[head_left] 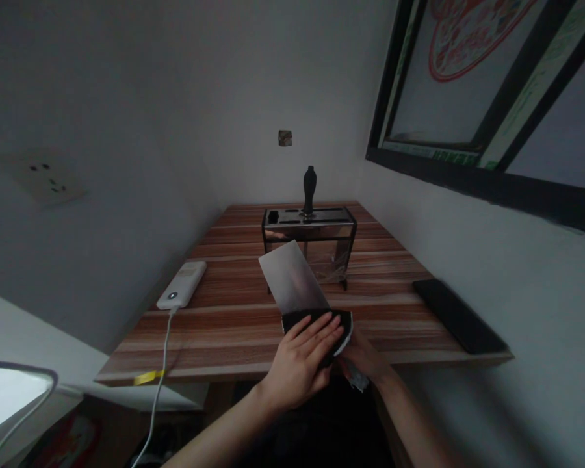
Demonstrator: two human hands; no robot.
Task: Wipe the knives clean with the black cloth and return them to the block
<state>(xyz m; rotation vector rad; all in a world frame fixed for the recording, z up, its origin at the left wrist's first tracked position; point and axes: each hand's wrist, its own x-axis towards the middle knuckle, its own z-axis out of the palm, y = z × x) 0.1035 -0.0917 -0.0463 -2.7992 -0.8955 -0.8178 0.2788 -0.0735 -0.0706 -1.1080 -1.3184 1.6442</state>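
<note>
A wide, shiny metal blade (292, 276), shaped like a cleaver's, slants up and left in front of the knife block. Its lower part is covered by a black cloth (338, 323) with a ragged white edge. My left hand (305, 351) presses this cloth against the blade, fingers together and laid across it. Behind and to the right, my right hand (365, 357) is closed around the cleaver's lower end; the handle and most of those fingers are hidden. A crumpled greyish piece (357, 377) hangs below the right hand.
On the wooden table (234, 338) stands a knife block (309, 224) with one black-handled tool (310, 188) upright in it. A white power bank (182, 286) with a cable (166, 351) lies left; a black phone (458, 315) lies right. Walls close in both sides.
</note>
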